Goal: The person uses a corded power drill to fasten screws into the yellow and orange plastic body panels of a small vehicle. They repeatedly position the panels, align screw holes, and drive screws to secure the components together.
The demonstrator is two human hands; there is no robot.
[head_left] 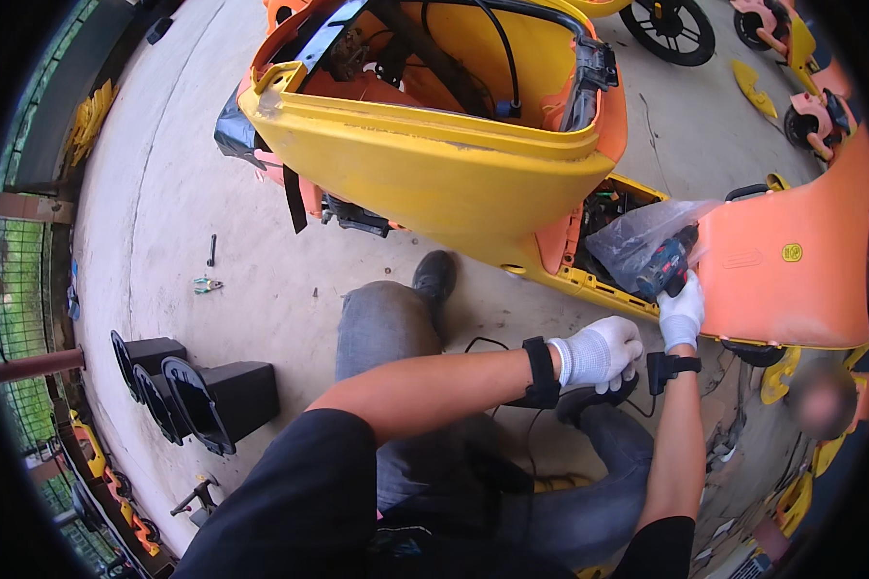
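Note:
In my right hand (684,311), in a white knit glove, is a dark blue and black cordless drill (662,262), the fingers wrapped round its grip. The drill lies by a clear plastic bag (620,246) over the opened footboard of a yellow and orange scooter (425,179). My left hand (597,353), gloved too, hovers left of the right one with its fingers curled together. What it holds, if anything, is hidden. The scooter's orange seat section (777,265) rises just right of the drill.
On the concrete floor at left lie pliers (206,286) and a dark hand tool (211,249). Black plastic boxes (232,394) stand nearer me. Other scooters (811,121) fill the far right; a person (821,400) is at the right edge. A black cable runs by my legs.

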